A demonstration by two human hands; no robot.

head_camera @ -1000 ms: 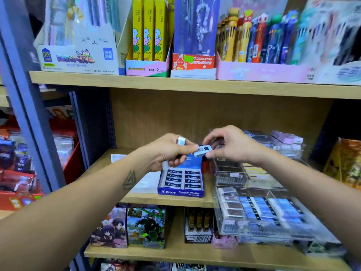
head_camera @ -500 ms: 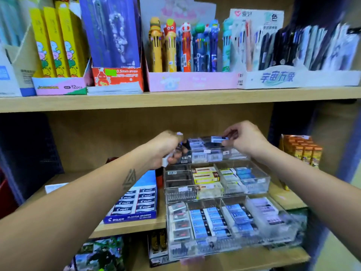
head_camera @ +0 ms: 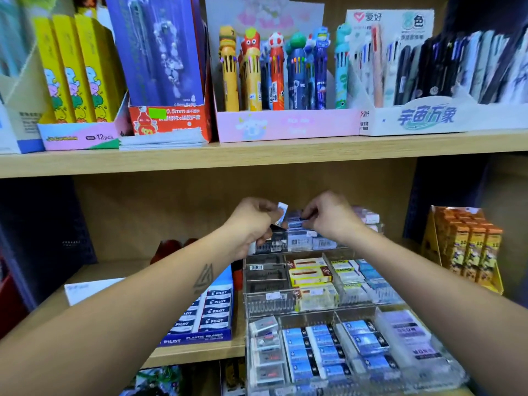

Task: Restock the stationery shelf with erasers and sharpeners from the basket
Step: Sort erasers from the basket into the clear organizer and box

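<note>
Blue cardboard box of white erasers (head_camera: 205, 315) flat on the wooden shelf (head_camera: 120, 270), far left. Left hand (head_camera: 251, 221) up over the top back row of the clear plastic stepped tray (head_camera: 320, 307), fingers curled round a few small white erasers (head_camera: 281, 211). Right hand (head_camera: 331, 217) just beside, fingertips pinching one small eraser (head_camera: 298, 222) over that same row.

A single wide-angle camera, worn on the person's head, faced forward and slightly down at a wooden shelf unit (head_camera: 257, 160) from close range. Both forearms reached away from the lens toward the clear tiered organizer (head_camera: 320, 307) on the middle shelf.
</note>
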